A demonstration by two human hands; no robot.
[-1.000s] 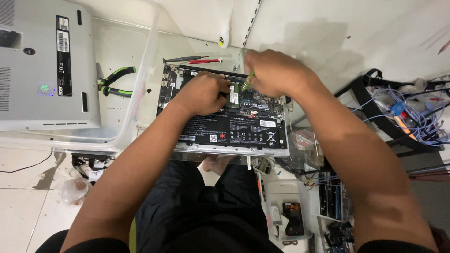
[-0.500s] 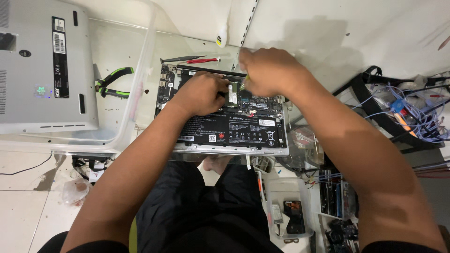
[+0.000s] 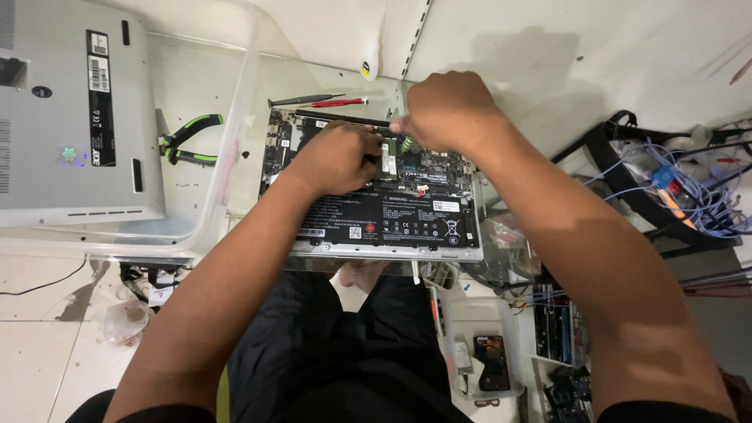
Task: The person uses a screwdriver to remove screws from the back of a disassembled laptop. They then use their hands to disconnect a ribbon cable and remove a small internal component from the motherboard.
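Note:
An opened laptop point(image 3: 376, 223) lies bottom-up in front of me, its black battery and circuit board exposed. My left hand point(image 3: 333, 157) rests on the board, fingers pinching a small green module near the board's middle. My right hand point(image 3: 446, 110) is closed on a small screwdriver point(image 3: 406, 142) with a green grip, its tip pointing down at the board just right of my left fingers. What lies under both hands is hidden.
A grey laptop bottom cover point(image 3: 74, 117) lies at the left in a clear plastic tray point(image 3: 235, 157). Green-handled pliers point(image 3: 188, 139) and a red-handled screwdriver point(image 3: 333, 102) lie near the laptop. A tangle of wires point(image 3: 689, 196) sits right; parts boxes point(image 3: 486, 352) stand below.
Both hands stay on the board with only slight shifts; the right hand has edged a little with the screwdriver. Nothing was picked up or let go.

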